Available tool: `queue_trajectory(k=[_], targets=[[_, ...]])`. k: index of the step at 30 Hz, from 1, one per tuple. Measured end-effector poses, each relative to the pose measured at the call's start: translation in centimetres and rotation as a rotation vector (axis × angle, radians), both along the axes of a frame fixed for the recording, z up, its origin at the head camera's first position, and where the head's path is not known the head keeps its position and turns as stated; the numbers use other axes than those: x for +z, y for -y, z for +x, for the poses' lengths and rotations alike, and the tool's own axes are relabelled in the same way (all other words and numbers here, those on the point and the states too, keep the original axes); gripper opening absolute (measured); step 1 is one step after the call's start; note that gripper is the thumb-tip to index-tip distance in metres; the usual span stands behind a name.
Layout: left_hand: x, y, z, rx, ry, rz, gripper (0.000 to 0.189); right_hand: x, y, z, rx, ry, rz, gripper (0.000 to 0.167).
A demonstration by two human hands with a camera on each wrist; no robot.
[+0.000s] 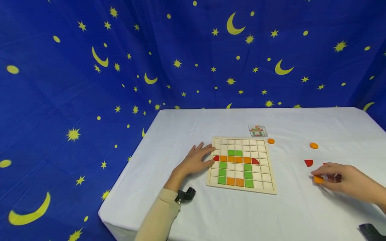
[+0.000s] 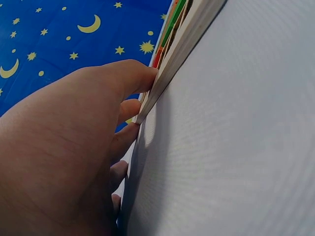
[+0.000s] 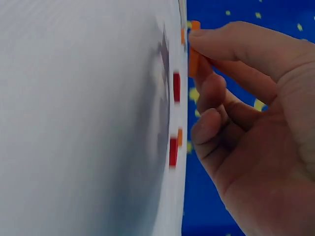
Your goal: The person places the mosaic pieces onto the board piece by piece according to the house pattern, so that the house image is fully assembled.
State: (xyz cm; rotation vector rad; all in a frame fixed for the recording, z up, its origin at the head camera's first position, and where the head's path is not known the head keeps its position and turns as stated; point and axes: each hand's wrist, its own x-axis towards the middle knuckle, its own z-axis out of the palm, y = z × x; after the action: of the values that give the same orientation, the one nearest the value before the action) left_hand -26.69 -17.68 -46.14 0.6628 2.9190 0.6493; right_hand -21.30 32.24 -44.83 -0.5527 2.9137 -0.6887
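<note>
In the head view my left hand [image 1: 194,161] lies at the left edge of a wooden grid board [image 1: 265,186], fingers spread and relaxed. Its thumb and fingertips touch the board's side in the left wrist view. Green squares [image 1: 222,172], orange squares [image 1: 239,159] and two red rounded pieces [image 1: 255,161] sit in the board's cells. To the right of the board, my right hand [image 1: 346,180] pinches an orange tile [image 1: 318,179] between thumb and fingers. The right wrist view shows this tile [image 3: 194,63] edge-on, held above the white cloth.
Behind the board lies a small pattern card [image 1: 258,130]. Two orange round pieces [image 1: 314,145] and a red wedge-shaped piece [image 1: 309,162] lie on the white tablecloth [image 1: 289,217] at right. Another red piece [image 1: 324,163] is mostly hidden behind my right hand. A blue starry curtain surrounds the table.
</note>
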Motion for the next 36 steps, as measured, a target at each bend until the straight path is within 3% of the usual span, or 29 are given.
queue_trajectory(k=[6, 14, 21, 36], targets=[[-0.1, 0.1, 0.0, -0.003, -0.002, 0.01, 0.058, 0.8, 2.8, -1.7, 0.075, -0.064, -0.087, 0.03], [-0.1, 0.0, 0.1, -0.012, 0.005, -0.001, 0.059, 1.6, 5.8, -4.2, 0.176, -0.034, -0.152, 0.03], [-0.1, -0.1, -0.1, -0.009, 0.002, -0.002, 0.058, 1.9, 8.5, -6.4, 0.259, -0.068, -0.189, 0.03], [-0.2, 0.1, -0.2, -0.001, -0.001, -0.013, 0.058, 2.6, 13.4, -10.2, 0.268, 0.047, -0.188, 0.03]])
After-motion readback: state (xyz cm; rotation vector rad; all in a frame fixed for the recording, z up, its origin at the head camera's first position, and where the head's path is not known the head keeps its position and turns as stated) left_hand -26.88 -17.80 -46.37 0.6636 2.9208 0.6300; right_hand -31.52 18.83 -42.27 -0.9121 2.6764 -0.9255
